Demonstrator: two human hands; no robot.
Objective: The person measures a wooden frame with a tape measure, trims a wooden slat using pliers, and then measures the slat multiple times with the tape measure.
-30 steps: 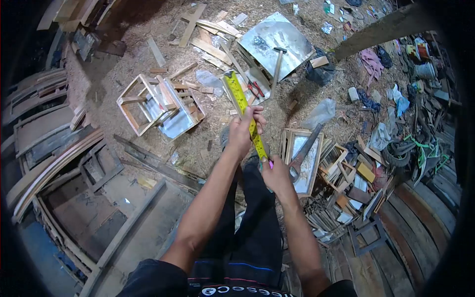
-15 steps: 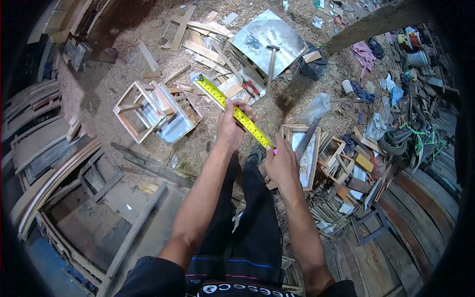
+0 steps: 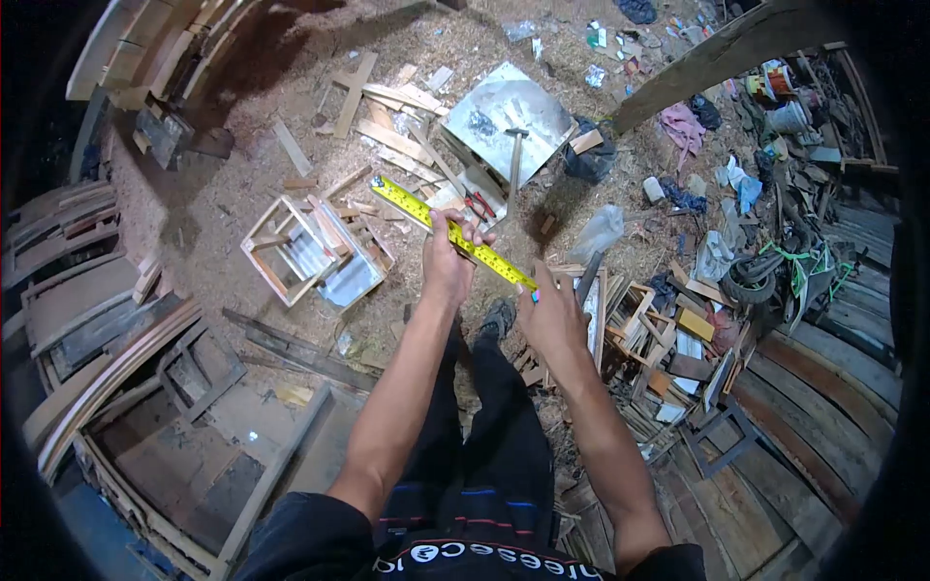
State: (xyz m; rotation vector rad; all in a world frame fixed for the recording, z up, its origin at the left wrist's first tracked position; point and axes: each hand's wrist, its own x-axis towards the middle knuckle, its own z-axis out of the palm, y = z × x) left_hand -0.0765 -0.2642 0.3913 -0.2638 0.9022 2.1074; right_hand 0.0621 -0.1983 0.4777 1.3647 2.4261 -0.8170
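Note:
A yellow tape measure [image 3: 405, 201] is stretched between my hands, slanting from upper left down to the right. My left hand [image 3: 449, 257] is closed around the middle of the blade, whose free end sticks out past my fingers. My right hand [image 3: 554, 315] grips the other end, where the case is mostly hidden under my fingers. Beyond my hands a hammer [image 3: 516, 155] lies on a pale metal-topped box [image 3: 489, 111]. Red-handled pliers [image 3: 479, 204] rest just below it. A small wooden frame [image 3: 295, 252] with a shiny panel stands to the left.
Scrap wood strips [image 3: 392, 136] lie on the sawdust floor. At right are a heap of wood offcuts [image 3: 668, 334], a clear plastic bag [image 3: 598, 232] and a tyre [image 3: 756, 281]. A post [image 3: 697, 63] crosses the upper right. A large wooden frame [image 3: 266, 484] is at lower left.
The camera view has shifted, so the floor objects sit differently in it. Both hands still hold the tape measure, stretched out at nearly the same slant.

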